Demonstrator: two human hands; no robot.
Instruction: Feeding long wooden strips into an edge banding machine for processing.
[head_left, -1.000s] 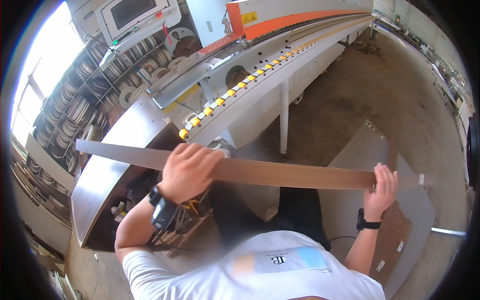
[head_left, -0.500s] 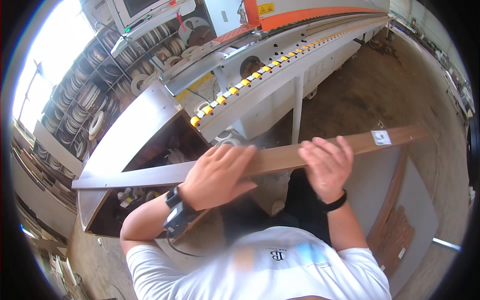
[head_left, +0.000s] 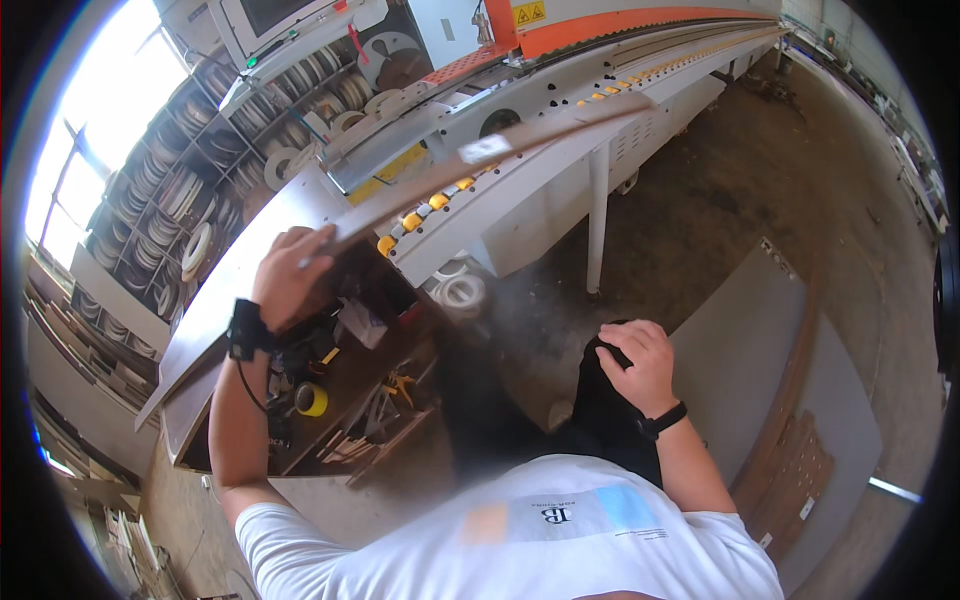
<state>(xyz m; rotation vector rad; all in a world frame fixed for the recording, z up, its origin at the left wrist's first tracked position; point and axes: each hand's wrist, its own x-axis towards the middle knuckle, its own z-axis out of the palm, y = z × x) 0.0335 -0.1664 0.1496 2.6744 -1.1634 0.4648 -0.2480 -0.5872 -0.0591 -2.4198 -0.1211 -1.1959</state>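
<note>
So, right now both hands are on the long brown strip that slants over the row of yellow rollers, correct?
Not quite: only the left hand is on the long brown strip. The head view shows the right hand clear of it, in front of the dark trousers. The strip does slant over the row of yellow rollers.

The wooden strip blurs beyond the fingers of the left hand, and the markings on its white label are illegible. Past those fingers, the strip hides several yellow rollers. Above them, the view's upper edge crops the screen.
</note>
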